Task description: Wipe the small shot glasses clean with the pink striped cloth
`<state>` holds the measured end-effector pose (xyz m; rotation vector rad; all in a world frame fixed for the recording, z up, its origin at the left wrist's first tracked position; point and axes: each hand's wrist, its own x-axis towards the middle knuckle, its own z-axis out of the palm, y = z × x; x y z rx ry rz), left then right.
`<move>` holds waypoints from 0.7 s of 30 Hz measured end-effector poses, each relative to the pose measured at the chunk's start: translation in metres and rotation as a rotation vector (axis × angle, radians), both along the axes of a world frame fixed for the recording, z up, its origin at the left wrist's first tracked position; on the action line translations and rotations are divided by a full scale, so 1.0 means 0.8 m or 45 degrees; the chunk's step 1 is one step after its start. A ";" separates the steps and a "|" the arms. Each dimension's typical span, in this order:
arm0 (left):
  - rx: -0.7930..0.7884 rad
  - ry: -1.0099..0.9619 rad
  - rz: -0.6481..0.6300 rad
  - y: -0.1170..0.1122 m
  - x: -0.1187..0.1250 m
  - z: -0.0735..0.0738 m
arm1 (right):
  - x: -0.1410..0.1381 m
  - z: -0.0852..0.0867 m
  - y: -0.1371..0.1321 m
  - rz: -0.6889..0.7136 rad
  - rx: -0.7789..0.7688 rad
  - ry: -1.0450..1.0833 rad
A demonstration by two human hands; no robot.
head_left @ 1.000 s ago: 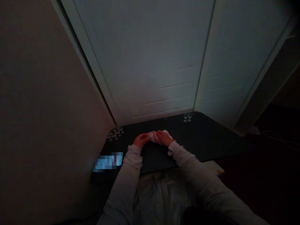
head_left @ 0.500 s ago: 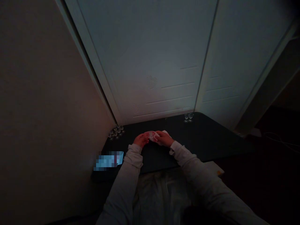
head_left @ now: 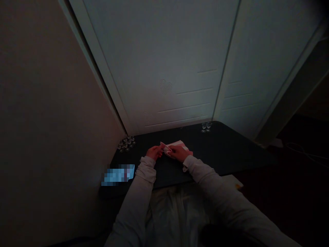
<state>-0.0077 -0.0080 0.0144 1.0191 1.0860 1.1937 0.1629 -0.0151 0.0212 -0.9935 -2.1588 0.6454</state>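
A pink and white cloth [head_left: 177,144] is bunched above the dark table, its loose end spread to the right. My right hand [head_left: 180,153] is closed on it, pressing a fold between thumb and fingers. Just left of the fold, my left hand [head_left: 154,152] has its fingers curled together against the cloth's edge. A small pale glint shows at those fingertips, but darkness and the cloth hide what they hold. Several small stemmed glasses [head_left: 126,143] stand clustered at the table's back left corner. Two more small stemmed glasses [head_left: 206,127] stand side by side at the back right.
The black table [head_left: 226,147] has a rounded back right corner and stands against pale door panels [head_left: 159,51]. A lit phone-like screen [head_left: 118,175], blurred out, lies at the left edge. A white box [head_left: 231,181] shows below the front edge. A cable [head_left: 300,149] runs at right.
The cloth has opened out from a bunch around the fingers, with a corner now standing up near my left hand and more of it spread right. Both hands stay close together.
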 end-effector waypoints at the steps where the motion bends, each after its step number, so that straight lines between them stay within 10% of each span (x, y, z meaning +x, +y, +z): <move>1: -0.007 -0.006 -0.005 0.000 0.000 0.000 | 0.000 0.001 -0.001 -0.008 0.011 -0.021; 21: 0.011 -0.003 -0.058 0.007 -0.001 -0.006 | -0.006 -0.006 0.006 -0.189 0.037 -0.055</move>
